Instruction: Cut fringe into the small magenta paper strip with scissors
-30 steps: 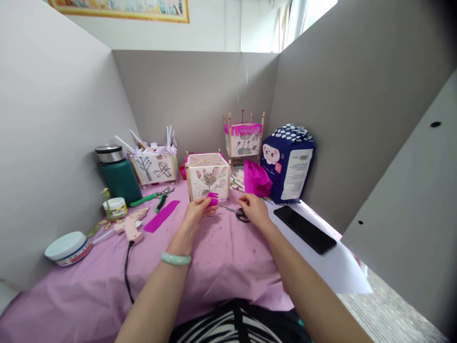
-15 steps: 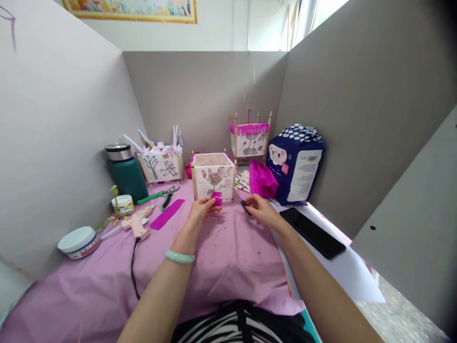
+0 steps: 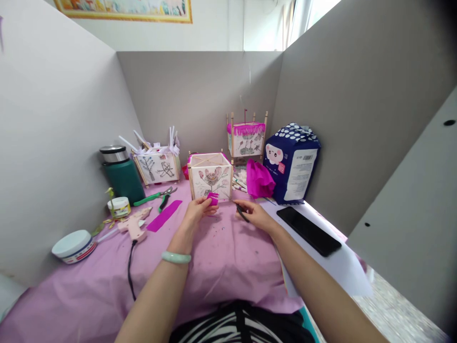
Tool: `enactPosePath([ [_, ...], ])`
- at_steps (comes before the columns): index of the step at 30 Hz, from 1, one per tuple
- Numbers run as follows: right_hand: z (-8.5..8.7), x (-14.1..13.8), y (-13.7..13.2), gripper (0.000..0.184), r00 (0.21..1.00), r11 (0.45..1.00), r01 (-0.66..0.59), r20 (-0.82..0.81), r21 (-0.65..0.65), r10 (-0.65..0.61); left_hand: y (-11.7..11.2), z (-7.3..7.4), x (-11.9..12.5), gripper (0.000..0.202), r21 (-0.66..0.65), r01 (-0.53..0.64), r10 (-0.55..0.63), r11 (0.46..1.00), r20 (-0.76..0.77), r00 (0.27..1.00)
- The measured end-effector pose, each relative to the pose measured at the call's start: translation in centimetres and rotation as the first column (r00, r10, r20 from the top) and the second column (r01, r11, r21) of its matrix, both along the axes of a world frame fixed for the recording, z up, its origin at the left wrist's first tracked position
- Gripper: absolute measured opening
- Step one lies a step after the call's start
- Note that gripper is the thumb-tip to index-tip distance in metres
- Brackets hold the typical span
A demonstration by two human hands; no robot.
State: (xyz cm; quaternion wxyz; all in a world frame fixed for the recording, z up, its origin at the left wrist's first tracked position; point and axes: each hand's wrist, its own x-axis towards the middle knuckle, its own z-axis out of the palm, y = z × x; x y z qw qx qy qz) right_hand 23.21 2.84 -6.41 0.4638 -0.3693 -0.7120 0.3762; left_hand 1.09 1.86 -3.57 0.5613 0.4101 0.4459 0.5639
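My left hand (image 3: pixel 198 211) pinches a small folded piece of magenta crepe paper (image 3: pixel 213 198) just in front of a square paper lantern (image 3: pixel 210 176) painted with a flower. My right hand (image 3: pixel 254 215) is closed round the black handles of a pair of scissors (image 3: pixel 241 212), whose blades point up and left toward the paper. Both hands hover low over the purple tablecloth (image 3: pixel 221 257), a short gap between them.
A black phone (image 3: pixel 309 230) lies on white paper at the right, beside a blue tissue pack (image 3: pixel 293 162) and crumpled magenta paper (image 3: pixel 260 180). At the left are a glue gun (image 3: pixel 134 227), a magenta strip (image 3: pixel 164 215), green pliers (image 3: pixel 157 195), a green flask (image 3: pixel 119 174) and a tape tin (image 3: pixel 73 246). Grey partitions enclose the table.
My right hand took the scissors up from the cloth and now holds them with the blades aimed at the paper. My left hand has kept its pinch on the magenta piece.
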Motion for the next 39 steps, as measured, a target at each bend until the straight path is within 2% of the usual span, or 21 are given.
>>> enactPosePath([
  [4,-1.0,0.2,0.1,0.051,0.984,0.999,-0.037,0.175,0.018,0.033,0.0,-0.2,-0.2,0.006,0.007,-0.027,0.027,1.000,0.008,1.000],
  [11,-1.5,0.3,0.1,0.046,0.965,0.991,-0.116,0.246,0.069,0.096,-0.4,0.0,-0.2,0.008,0.027,0.027,-0.027,0.999,0.011,1.000],
  [21,-1.1,0.1,-0.4,0.043,0.969,0.987,-0.108,0.234,0.119,0.077,-0.1,-0.3,-0.1,0.012,-0.012,0.138,-0.138,0.990,-0.022,0.990],
  [39,-1.2,0.0,-0.4,0.045,0.976,0.988,-0.098,0.205,0.116,0.073,-0.3,0.1,0.1,0.012,-0.045,0.133,-0.135,0.990,-0.039,0.990],
])
